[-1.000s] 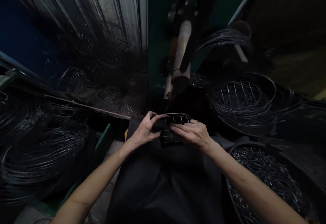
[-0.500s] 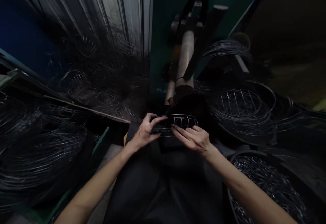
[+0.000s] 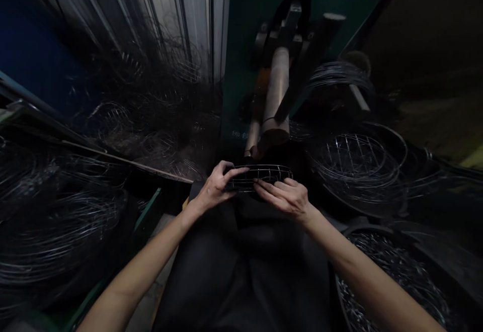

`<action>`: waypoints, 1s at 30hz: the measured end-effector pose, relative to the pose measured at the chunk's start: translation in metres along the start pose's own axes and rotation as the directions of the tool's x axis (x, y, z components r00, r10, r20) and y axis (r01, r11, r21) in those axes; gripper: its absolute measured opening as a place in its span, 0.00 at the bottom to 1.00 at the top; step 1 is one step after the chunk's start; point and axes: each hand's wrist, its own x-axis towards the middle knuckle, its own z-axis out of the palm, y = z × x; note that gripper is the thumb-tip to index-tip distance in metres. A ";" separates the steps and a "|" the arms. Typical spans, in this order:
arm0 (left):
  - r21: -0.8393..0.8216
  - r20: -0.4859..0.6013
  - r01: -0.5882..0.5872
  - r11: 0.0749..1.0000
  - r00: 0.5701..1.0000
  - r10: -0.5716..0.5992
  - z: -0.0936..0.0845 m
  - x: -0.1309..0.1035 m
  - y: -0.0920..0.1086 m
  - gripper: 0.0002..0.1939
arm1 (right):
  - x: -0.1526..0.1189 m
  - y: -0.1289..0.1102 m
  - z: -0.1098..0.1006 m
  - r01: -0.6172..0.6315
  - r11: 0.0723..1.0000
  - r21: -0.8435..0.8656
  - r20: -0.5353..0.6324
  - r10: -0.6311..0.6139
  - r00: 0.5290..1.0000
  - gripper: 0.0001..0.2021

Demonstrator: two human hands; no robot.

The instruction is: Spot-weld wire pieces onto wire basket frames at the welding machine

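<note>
Between my hands is a round wire frame [image 3: 264, 170], made of thin metal rings joined by short cross wires. My left hand [image 3: 219, 183] grips its left side, index finger laid along the upper ring and thumb below. My right hand [image 3: 285, 196] holds the right side, with fingers stretched along the near lower edge. The frame sits just under the lower tip of a machine arm [image 3: 252, 143]; whether they touch I cannot tell. Beside that arm is a thicker metal cylinder [image 3: 277, 90].
A green machine body [image 3: 241, 35] stands ahead. At the right are a pile of wire rings and grids [image 3: 354, 158] and a tub of small metal pieces [image 3: 392, 271]. Wire rings [image 3: 64, 236] fill a container at the left. More tangled wire lies by the corrugated panel [image 3: 181, 0].
Both hands and the wire frame have risen slightly in view, nearer the machine arm's tip. The frame's tilt has changed a little. Both hands keep their hold.
</note>
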 end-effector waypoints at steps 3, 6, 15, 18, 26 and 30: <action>-0.001 0.007 -0.005 1.000 1.000 0.005 -0.001 0.003 -0.003 0.32 | -0.001 0.005 0.003 0.032 0.999 0.015 0.004 -0.032 0.999 0.09; -0.012 0.009 -0.014 1.000 1.000 0.015 -0.003 0.006 -0.004 0.32 | 0.001 0.007 0.003 0.025 0.999 0.024 0.019 -0.025 1.000 0.09; -0.002 -0.025 -0.077 0.997 0.997 0.077 -0.001 0.017 -0.009 0.35 | -0.003 0.013 0.012 0.025 1.000 -0.018 -0.041 -0.026 0.999 0.09; 0.008 -0.030 -0.086 0.996 0.996 0.086 -0.001 0.021 -0.013 0.36 | -0.004 0.015 0.017 0.023 0.999 -0.022 -0.039 -0.024 0.999 0.10; 0.036 -0.020 -0.099 0.994 0.995 0.100 -0.005 0.025 -0.014 0.34 | 0.004 0.015 0.016 0.011 0.999 -0.047 -0.055 -0.013 0.998 0.07; 0.059 0.014 -0.096 0.994 0.995 0.095 -0.007 0.025 -0.022 0.32 | -0.008 0.014 0.026 -0.011 0.999 -0.031 -0.036 0.010 0.999 0.09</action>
